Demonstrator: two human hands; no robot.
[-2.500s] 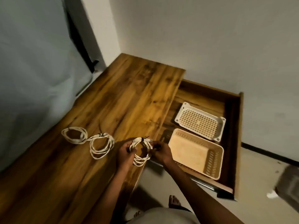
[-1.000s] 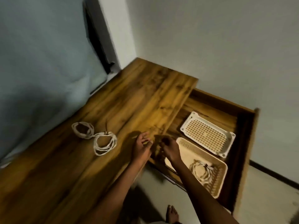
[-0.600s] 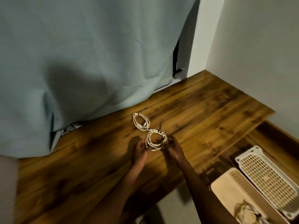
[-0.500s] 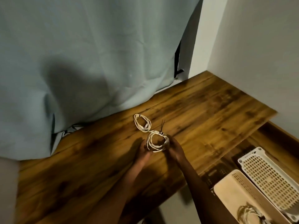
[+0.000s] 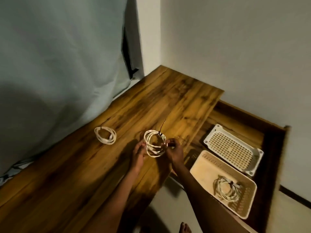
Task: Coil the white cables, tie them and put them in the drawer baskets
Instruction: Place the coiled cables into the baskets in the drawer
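I pinch the tied white cable coil with right hand fingers; left hand steadies it, grip unclear. Carry level from the counter's right edge to the beige plastic basket.

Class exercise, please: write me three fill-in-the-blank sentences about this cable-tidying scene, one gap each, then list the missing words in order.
1. One tied coil already lies in the ____ basket.
2. The white basket beside it holds ____ cables.
3. The right hand and left hand hold a coil bound with a ____ tie, while another coil lies on the desk.

Missing words: beige; no; black
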